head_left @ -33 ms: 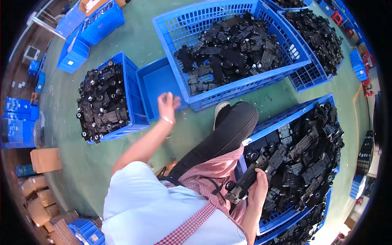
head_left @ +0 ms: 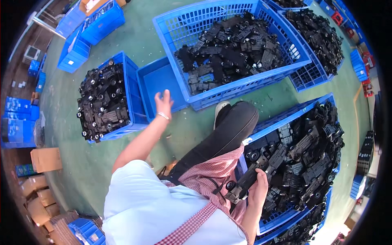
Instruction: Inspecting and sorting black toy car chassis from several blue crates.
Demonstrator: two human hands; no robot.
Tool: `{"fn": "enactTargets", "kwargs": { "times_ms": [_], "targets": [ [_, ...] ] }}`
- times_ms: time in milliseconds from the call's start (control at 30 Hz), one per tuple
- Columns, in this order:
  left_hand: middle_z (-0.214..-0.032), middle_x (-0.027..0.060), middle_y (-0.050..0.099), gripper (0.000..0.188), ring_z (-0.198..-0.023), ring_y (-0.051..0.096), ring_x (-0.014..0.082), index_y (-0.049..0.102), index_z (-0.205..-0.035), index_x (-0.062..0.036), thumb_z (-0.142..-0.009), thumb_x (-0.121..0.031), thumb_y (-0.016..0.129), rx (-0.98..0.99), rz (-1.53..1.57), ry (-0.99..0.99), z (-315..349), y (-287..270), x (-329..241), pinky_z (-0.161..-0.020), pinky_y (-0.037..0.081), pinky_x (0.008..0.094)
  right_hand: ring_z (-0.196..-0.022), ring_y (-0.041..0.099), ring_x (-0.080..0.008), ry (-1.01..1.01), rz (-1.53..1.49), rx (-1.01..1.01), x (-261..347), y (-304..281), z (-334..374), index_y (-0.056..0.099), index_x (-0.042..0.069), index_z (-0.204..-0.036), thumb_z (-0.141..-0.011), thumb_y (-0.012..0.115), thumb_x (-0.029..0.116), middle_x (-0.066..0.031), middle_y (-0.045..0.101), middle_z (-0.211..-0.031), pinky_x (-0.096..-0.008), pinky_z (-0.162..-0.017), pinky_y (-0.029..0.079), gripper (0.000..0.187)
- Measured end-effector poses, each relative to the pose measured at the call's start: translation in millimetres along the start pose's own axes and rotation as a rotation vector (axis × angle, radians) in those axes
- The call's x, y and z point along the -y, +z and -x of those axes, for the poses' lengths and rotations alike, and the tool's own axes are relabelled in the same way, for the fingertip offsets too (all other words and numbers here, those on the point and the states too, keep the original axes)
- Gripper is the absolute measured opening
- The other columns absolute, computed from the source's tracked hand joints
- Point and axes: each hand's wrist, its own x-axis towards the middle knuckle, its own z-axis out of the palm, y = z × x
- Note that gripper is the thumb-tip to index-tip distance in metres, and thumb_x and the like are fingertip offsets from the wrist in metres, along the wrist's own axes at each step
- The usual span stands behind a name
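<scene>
My right hand (head_left: 258,189) grips a black toy car chassis (head_left: 246,179) with small wheels, held tilted over my lap beside a blue crate (head_left: 290,114) heaped with similar chassis. Out in front, my left hand (head_left: 164,105) is raised with its fingers apart and nothing in them. It appears over the near part of a shallow blue bin (head_left: 157,68). To the left of that bin, a blue box (head_left: 131,87) is piled with more black wheeled chassis.
Ahead stands a large blue lattice basket (head_left: 241,83) holding many chassis, with another loaded crate (head_left: 306,83) to its right. Cardboard boxes (head_left: 45,160) line the left side. My bent leg (head_left: 222,134) lies between the basket and the right crate.
My left hand has shifted slightly left and toward me, and its fingers have spread from a looser curl. My right hand and the chassis have hardly moved.
</scene>
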Motion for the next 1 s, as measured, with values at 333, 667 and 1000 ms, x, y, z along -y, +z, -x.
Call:
{"fn": "enactTargets", "kwargs": {
  "times_ms": [333,667,1000],
  "targets": [
    [-0.125,0.0203,0.046,0.064,-0.119,0.046,0.0318,0.035,-0.136,-0.0039,-0.083,-0.02,0.065,1.679,-0.389,-0.013,271.8,53.4,-19.8,-0.1,0.036,0.037,-0.1,0.055,-0.0202,-0.115,-0.163,-0.108,6.0,-22.4,0.9,0.053,-0.003,-0.111,-0.093,0.044,0.006,-0.0129,0.057,-0.108,-0.0328,-0.09,0.045,0.022],
    [-0.133,0.0159,0.042,0.072,-0.122,0.043,0.0263,0.023,-0.141,-0.0017,-0.082,-0.007,0.064,1.702,-0.492,0.016,265.6,43.6,3.7,-0.103,0.034,0.0356,-0.115,0.047,-0.021,-0.207,-0.29,0.043,-15.9,-3.3,32.1,0.042,-0.001,-0.129,-0.089,0.047,0.003,-0.0112,0.047,-0.126,-0.0354,-0.1,0.037,0.041],
    [-0.144,0.0214,0.027,0.076,-0.133,0.028,0.0294,0.012,-0.143,0.0012,-0.09,-0.03,0.057,0.686,-0.575,0.9,153.9,292.8,-103.3,-0.109,0.023,0.0351,-0.087,0.062,-0.0197,-0.271,-0.211,-0.178,-36.7,-46.1,49.7,0.053,-0.001,-0.114,-0.097,0.042,0.016,-0.0136,0.064,-0.098,-0.0293,-0.079,0.05,0.026]
  ]
}}
